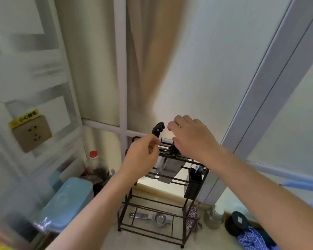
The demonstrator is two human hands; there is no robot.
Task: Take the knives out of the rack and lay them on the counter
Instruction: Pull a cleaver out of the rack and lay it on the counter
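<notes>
A dark wire rack (128,199) stands on the counter against the window. A knife with a black handle (158,129) sticks up from the rack's top rails, and its wide steel blade (169,169) hangs down inside the frame. My left hand (143,156) pinches the lower part of that handle. My right hand (190,138) hovers over the rack's top, fingers curled and spread, partly covering a second black handle (174,150); whether it touches that handle is hidden.
A black holder (193,183) hangs on the rack's right side. A metal lemon squeezer (152,218) lies under the rack. A light-blue box (67,202) and a red-capped bottle (92,159) stand left; a glass jar (212,218), dark lid (238,220) and blue checked cloth (251,240) lie right.
</notes>
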